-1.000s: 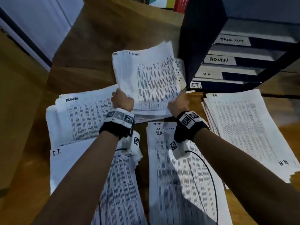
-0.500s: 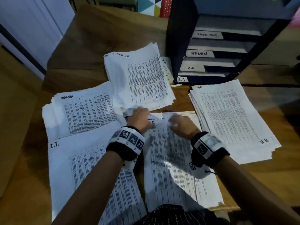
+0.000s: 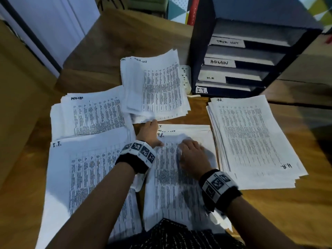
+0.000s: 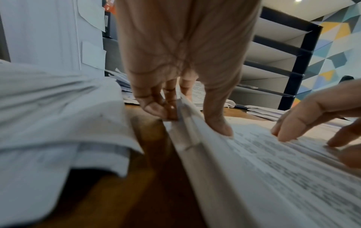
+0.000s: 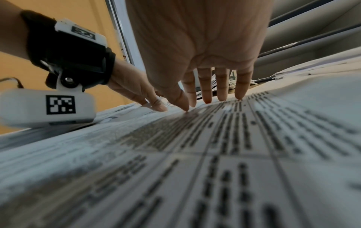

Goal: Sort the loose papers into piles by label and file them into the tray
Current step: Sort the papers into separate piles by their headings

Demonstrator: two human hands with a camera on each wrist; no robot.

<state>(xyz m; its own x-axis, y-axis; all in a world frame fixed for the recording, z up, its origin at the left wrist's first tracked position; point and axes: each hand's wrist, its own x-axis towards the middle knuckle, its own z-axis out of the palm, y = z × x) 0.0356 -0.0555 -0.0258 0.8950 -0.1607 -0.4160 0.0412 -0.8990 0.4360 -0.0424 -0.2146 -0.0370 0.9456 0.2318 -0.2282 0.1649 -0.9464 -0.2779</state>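
A middle stack of loose papers [image 3: 179, 182] lies in front of me, its top sheet marked H.R. My left hand [image 3: 149, 135] is at the stack's upper left corner; in the left wrist view the left hand [image 4: 191, 117] pinches the edge of the upper sheets, thumb on top and fingers underneath. My right hand [image 3: 192, 155] presses straight fingers on the top sheet, as the right wrist view shows for the right hand [image 5: 205, 100]. Sorted piles surround it: Task List [image 3: 156, 87], ADMIN [image 3: 93, 114], I.T. [image 3: 80, 177], H.R. [image 3: 251, 141]. The black labelled tray [image 3: 199, 51] stands at the back right.
A white power strip [image 3: 186, 78] lies between the Task List pile and the tray. Bare wooden table [image 3: 269, 203] shows at the right front. White cabinet doors [image 3: 53, 24] stand at the back left. My patterned clothing [image 3: 170, 234] is at the bottom edge.
One second ago both hands were at the Task List pile's near edge. They have come back toward me onto the middle stack, where the left hand now pinches the edge.
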